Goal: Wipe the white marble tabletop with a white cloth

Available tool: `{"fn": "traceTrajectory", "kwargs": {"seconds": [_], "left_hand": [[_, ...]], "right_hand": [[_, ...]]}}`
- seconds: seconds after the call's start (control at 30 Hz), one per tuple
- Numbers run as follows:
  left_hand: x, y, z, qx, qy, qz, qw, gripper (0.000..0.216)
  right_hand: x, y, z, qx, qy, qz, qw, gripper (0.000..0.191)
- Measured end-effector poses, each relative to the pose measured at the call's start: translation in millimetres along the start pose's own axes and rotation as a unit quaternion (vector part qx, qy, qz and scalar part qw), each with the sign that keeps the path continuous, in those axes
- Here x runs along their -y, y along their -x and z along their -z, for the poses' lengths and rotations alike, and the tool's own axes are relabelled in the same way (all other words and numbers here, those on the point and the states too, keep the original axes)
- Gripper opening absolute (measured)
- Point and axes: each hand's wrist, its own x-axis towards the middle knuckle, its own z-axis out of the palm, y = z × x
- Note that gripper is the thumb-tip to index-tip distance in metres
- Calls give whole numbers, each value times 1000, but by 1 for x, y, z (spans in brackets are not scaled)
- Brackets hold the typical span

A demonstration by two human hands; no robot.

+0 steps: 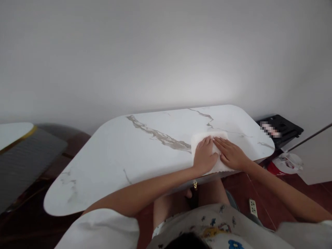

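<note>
Our grip here isn't a pinch at all: the left hand [205, 154] and right hand [231, 151] are both laid palm-down, fingers mostly together, pressing on a white cloth [217, 167]. The cloth sits on the right half of the desk [109, 155], right up at the near edge; we can't tell if any hangs over.

For pressing like this, we'd say spread the weight evenly through both palms and move the two hands as one, otherwise the cloth will probably bunch up in the middle. We'd also watch that front edge, since it looks easy to slip off.

Pose-wise, our hands angle inward so the fingertips nearly meet, with the thumbs pointing at each other. Our left forearm comes in low across the front of the desk, while the right one reaches in from the lower right, over the floor. Past the desk's right end there's a black case [285, 126].
</note>
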Motion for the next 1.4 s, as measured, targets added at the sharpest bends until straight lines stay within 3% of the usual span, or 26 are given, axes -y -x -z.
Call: {"fn": "traceTrajectory", "kwargs": {"seconds": [0.17, 0.33, 0.47, 0.77, 0.93, 1.03, 1.17, 1.27, 1.4], "left_hand": [[-39, -22, -25, 15, 23, -31, 999, 64], [-47, -77, -40, -37, 9, -61, 997, 57], [-24, -122, -37, -94, -25, -71, 993, 49], [52, -207, -11, -121, -88, -19, 989, 41], [61, -241, -9, -139, -123, -25, 982, 40], [49, -254, -15, -131, -130, -51, 981, 39], [23, -254, -28, -123, -131, -85, 980, 40], [3, -239, -38, -118, -131, -116, 978, 41], [-19, -202, -49, -116, -113, -133, 978, 41]], "right_hand": [[-42, 33, 8, 5, 15, -26, 1000, 63], [-96, 14, -3, -18, 31, -54, 998, 60], [-127, -34, -17, -25, 31, -46, 998, 56], [-173, -162, -54, -6, 15, -4, 1000, 56], [-196, -196, -61, -8, 13, -42, 999, 55], [-212, -190, -57, -3, 23, -61, 998, 56], [-227, -158, -48, -2, 37, -85, 996, 56], [-224, -125, -40, -2, 40, -97, 995, 57], [-201, -77, -28, -7, 50, -104, 993, 57]]}}
